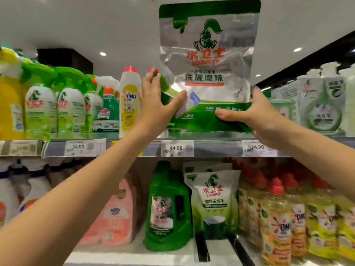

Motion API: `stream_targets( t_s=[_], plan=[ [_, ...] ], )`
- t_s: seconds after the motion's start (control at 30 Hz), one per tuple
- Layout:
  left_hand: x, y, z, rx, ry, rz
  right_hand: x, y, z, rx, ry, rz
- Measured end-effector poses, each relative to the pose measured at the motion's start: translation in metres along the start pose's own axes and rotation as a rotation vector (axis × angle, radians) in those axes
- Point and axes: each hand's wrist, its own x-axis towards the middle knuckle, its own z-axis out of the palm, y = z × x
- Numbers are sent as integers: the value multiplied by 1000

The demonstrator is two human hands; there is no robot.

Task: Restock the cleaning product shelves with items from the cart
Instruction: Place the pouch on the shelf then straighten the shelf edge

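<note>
A: Pouch position?
B: Seaways pouch (pixel 208 60) upright, base just above the top shelf (pixel 134 148).
A: Hands?
B: left hand (pixel 155 104) and right hand (pixel 257 116) each pinch a lower corner, thumbs in front.

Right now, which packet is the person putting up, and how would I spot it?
Find the upper shelf, above the 44.90 price tag. Held upright there by the left hand and right hand at its lower corners is a large pouch. Unlike the bottles beside it, it is flat and silver, with green edges and a green knight's helmet.
</note>
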Motion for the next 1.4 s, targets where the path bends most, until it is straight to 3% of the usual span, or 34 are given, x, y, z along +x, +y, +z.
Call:
stream_targets(
  t_s=[0.1,0.23,0.4,0.53,0.63,0.7,0.77,0.87,0.93,1.03,1.13,1.4],
  plan=[
    [13,-8,17,79,42,43,11,4,2,-118,31,-96],
    [19,-18,34,80,122,-15,23,13,7,-496,56,-278],
    [18,-40,48,325,134,-62,37,24,15,-1093,272,-175],
    [14,-60,51,454,236,-50,40,35,14,-1325,248,-149],
    [15,-67,54,480,212,-59,34,42,7,-1411,241,-129],
    [15,-68,55,458,190,-76,25,41,9,-1429,338,-257],
    [14,-69,56,422,201,-55,18,39,13,-1547,447,-535],
    [13,-71,55,335,215,-2,25,49,20,-1723,267,-1108],
    [12,-70,55,239,195,30,41,51,19,-1682,53,-1233],
    [12,-71,53,169,142,32,64,44,19,-1606,-235,-1117],
    [13,-75,52,268,155,48,78,36,19,-1585,-477,-936],
    [16,-79,55,383,158,43,91,45,21,-1525,-598,-813]
  ],
)
